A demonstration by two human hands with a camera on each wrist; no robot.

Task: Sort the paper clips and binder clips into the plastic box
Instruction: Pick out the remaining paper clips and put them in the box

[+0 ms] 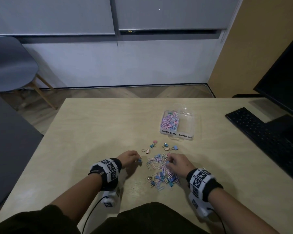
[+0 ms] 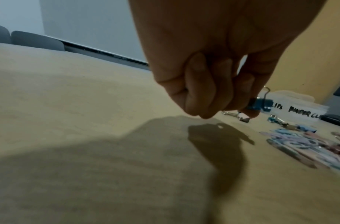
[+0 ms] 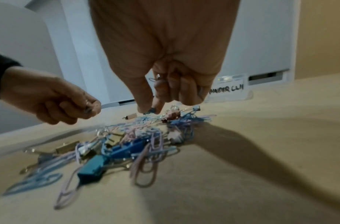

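There, the bench [image 1: 95, 125] carried the plastic box [image 1: 179, 124], paper clips filling its left compartment, and nearer a mixed clip pile [image 1: 161, 171]. The left hand [image 1: 128, 157] pinched a blue binder clip [image 2: 258, 104]; the right hand [image 1: 179, 164] pinched another [image 1: 167, 162] over the pile.

bare table [image 1: 95, 125] left and centre: open passage | loose binder clips [image 1: 159, 147] lie between clip pile [image 1: 161, 169] and plastic box [image 1: 178, 124] | keyboard [image 1: 260, 132] blocks right side
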